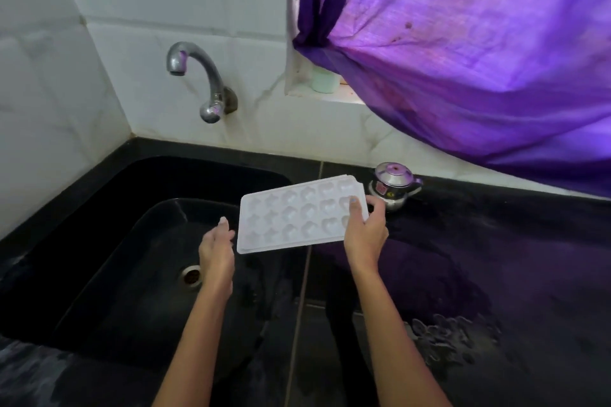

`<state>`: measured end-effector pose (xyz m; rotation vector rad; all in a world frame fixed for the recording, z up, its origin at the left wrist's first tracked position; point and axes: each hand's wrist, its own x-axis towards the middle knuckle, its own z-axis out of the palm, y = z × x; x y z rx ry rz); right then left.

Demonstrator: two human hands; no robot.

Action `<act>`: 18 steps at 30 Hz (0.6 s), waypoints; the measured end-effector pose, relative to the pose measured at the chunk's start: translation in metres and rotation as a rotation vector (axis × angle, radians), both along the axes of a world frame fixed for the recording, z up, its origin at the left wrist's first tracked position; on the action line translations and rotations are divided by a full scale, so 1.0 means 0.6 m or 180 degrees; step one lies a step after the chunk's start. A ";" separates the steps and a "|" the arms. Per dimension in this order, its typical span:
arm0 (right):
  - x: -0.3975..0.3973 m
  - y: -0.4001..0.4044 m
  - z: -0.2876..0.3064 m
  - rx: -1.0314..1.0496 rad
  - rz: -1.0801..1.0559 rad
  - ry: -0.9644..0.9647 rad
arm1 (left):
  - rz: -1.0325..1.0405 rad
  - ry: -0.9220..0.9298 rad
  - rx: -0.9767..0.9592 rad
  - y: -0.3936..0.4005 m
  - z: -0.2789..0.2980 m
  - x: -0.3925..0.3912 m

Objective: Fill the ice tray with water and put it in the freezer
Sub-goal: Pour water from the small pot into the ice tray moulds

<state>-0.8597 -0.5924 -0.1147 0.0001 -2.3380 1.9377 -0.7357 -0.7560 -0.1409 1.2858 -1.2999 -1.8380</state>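
the step in hand is, i think, bringing the ice tray (299,213) to the tap (198,76), before any filling. the right hand (365,228) holds the tray by its right short end, the thumb lying on top over a pocket and the fingers curled under the edge, so this grip is pinching the tray. the left hand (216,246) is just beside the left short end of the tray, fingers relaxed and spread a little, and it does not seem to touch the tray.

the tray hangs in the air above the right edge of the black sink (99,241), partly over the dark surface (496,258), tilted a little up toward the far right corner. no water runs from the tap.

the next move calls for carrying the tray left under the spout, holding it level with both hands, and then opening the tap gently.

the tray is white plastic, flat and rectangular, with three rows of small rounded pockets. the pockets look empty and dry, though i cannot be sure.
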 end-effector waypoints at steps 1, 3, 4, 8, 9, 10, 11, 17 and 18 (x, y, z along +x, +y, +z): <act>-0.009 0.017 -0.006 0.0008 -0.0097 -0.0058 | -0.0155 0.0057 -0.0050 0.007 0.004 -0.011; -0.024 0.051 -0.018 -0.0021 -0.0284 -0.0188 | -0.0458 0.0077 -0.0180 0.020 0.007 -0.033; -0.030 0.067 -0.024 -0.0055 -0.0364 -0.0274 | -0.0580 0.0018 -0.0255 0.026 0.006 -0.043; -0.050 0.121 -0.044 -0.0144 -0.0576 -0.0565 | -0.0943 -0.0396 -0.0379 0.044 -0.003 -0.082; -0.053 0.130 -0.049 -0.0110 -0.0616 -0.0599 | -0.1028 -0.0469 -0.0409 0.047 -0.006 -0.091; -0.055 0.137 -0.054 -0.0061 -0.0653 -0.0630 | -0.1102 -0.0527 -0.0446 0.051 -0.007 -0.100; -0.057 0.143 -0.059 -0.0004 -0.0691 -0.0655 | -0.1162 -0.0566 -0.0483 0.055 -0.009 -0.108; -0.072 0.164 -0.077 0.0833 -0.0790 -0.0542 | -0.1239 -0.0746 -0.0648 0.073 -0.020 -0.137; -0.075 0.167 -0.078 0.0956 -0.0812 -0.0553 | -0.1241 -0.0789 -0.0692 0.076 -0.020 -0.139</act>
